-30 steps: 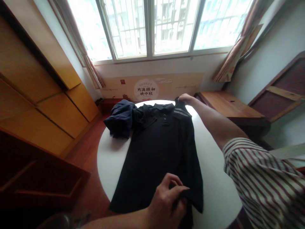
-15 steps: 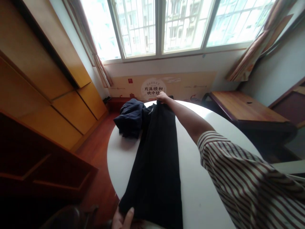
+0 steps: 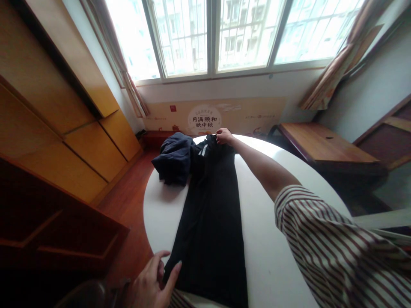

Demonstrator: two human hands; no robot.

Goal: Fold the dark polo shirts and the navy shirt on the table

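- Head view: black shirt lies lengthwise between left hand and right hand.
- Left: thumb and forefinger spread at near left corner.
- Right: pinching far end.

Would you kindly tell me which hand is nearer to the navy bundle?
Right: the right hand is off to the right of the navy bundle; the left hand is farther from it, toward the camera.

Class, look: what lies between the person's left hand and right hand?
In the head view, the black shirt lies lengthwise on the white table between the left hand and the right hand.
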